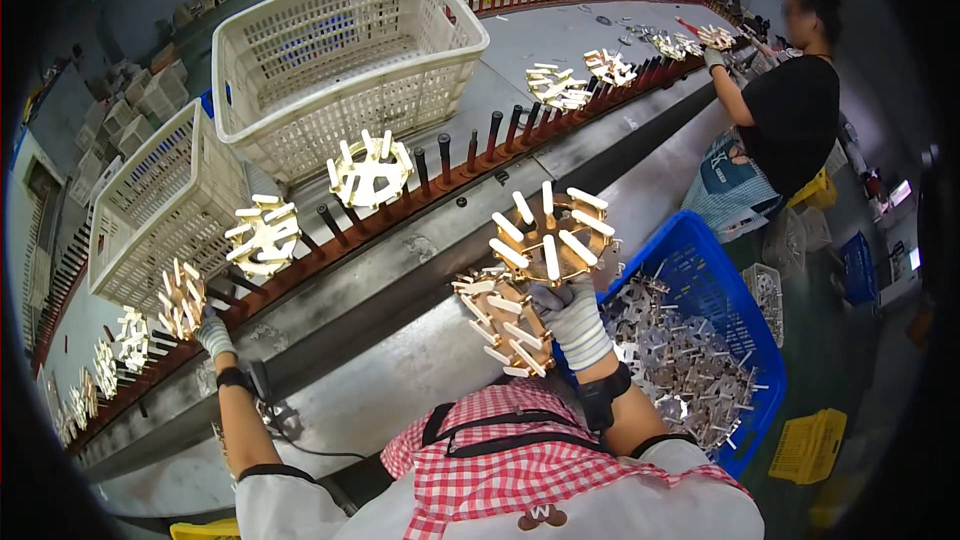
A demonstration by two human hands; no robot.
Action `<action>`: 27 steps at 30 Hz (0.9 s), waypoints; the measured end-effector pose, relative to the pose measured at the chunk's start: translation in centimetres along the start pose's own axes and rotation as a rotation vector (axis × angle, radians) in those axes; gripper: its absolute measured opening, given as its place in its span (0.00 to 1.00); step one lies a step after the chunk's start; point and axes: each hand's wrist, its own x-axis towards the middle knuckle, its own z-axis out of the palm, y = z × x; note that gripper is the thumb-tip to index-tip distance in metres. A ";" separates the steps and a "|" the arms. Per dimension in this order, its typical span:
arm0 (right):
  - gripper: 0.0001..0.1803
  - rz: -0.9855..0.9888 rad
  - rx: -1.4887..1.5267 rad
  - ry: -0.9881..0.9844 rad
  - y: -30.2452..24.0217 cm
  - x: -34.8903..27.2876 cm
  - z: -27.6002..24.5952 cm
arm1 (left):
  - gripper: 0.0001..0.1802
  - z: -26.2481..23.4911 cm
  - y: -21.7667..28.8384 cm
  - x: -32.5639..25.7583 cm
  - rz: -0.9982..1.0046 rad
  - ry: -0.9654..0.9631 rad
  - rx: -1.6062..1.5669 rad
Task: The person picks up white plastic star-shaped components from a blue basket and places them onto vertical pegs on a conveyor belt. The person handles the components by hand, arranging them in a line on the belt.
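Your right hand (577, 324) has its fingers clamped on a round gold metal ring with white rods (551, 256) just beyond them, while a matching gold ring (183, 298) sits immediately left of your left hand (214, 335), its finger grip unclear.

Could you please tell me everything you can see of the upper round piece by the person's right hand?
The round piece is an open, ring-like frame, shiny and brass-coloured, apparently metal, with several straight white rods sticking up from it. Its rod side is turned up towards the camera. It is left of the blue basket, overlapping a similar piece in view; whether those two touch is unclear. The gloved right hand holds it at its lower edge, the fingers partly hidden.
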 end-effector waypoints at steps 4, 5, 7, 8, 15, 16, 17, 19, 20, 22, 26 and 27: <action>0.11 -0.122 -0.169 -0.153 0.2 1.7 -2.0 | 0.26 -5.5 1.9 -2.0 -0.389 0.013 -0.598; 0.10 -0.264 -0.351 -0.025 1.0 0.3 1.1 | 0.27 -8.2 6.4 -4.8 -0.410 0.132 -0.706; 0.16 -0.226 -0.263 -0.107 -0.2 2.3 -2.6 | 0.28 -16.6 16.4 -9.2 -0.215 0.200 -1.065; 0.20 -0.190 -0.218 -0.153 -0.4 3.4 -4.3 | 0.28 -20.6 20.6 -11.6 -0.048 0.097 -1.317; 0.23 -0.016 -0.179 0.123 -4.9 7.7 -3.8 | 0.37 -31.9 43.7 -26.3 0.459 -0.942 -2.031; 0.23 0.005 -0.176 0.122 -5.8 7.0 -2.4 | 0.39 -33.0 45.3 -26.7 0.458 -1.093 -2.080; 0.23 0.027 -0.174 0.120 -6.6 6.1 -0.7 | 0.41 -34.2 46.0 -26.8 0.518 -1.212 -2.051; 0.24 -0.004 -0.199 0.071 -7.6 4.5 0.9 | 0.45 -36.2 47.8 -27.3 0.702 -1.222 -1.927; 0.25 -0.103 -0.282 -0.020 -8.1 4.0 0.9 | 0.46 -37.1 48.9 -27.0 0.824 -1.091 -1.876; 0.24 -0.095 -0.427 -0.275 -9.8 6.7 -5.1 | 0.47 -39.3 51.5 -26.6 1.046 -0.813 -1.770; 0.18 -0.041 -0.037 -0.082 -14.0 10.0 -4.5 | 0.35 -37.0 54.3 -28.7 0.812 -0.677 -1.862; 0.11 0.040 0.265 -0.100 -15.6 10.2 -2.8 | 0.31 -36.3 55.1 -27.8 0.743 -0.592 -1.858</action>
